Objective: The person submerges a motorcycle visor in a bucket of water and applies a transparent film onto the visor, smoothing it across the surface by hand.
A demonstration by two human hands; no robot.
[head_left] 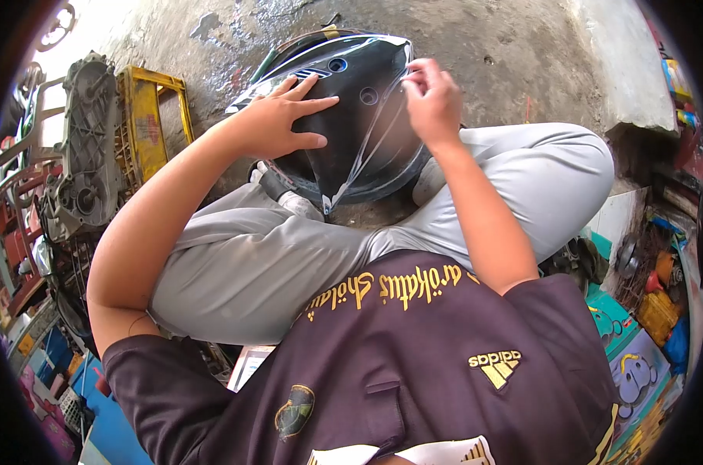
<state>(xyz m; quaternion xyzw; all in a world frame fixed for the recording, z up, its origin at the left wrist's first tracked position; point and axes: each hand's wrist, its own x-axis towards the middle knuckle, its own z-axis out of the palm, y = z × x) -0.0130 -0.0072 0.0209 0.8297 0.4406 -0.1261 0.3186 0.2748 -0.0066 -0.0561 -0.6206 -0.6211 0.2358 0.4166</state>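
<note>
A glossy black body panel (344, 128) with blue and white graphics and round holes lies between my bent legs, its pointed end towards me. It rests on a dark round support that shows at its lower edge. My left hand (286, 120) lies on the panel's left part, open, fingers spread and pressing the surface. Along the right part runs a creased, see-through layer that looks like clear film (379, 139), drawn tight from the near tip to the far right corner. At that corner my right hand (434, 97) is closed in a pinch on the film's edge.
A yellow metal frame (146, 116) and a grey engine casing (88, 147) stand at left. Wet concrete floor (499, 46) stretches beyond the panel. A concrete ledge (627, 70) is at far right. Parts and coloured boxes (638, 364) crowd the right side.
</note>
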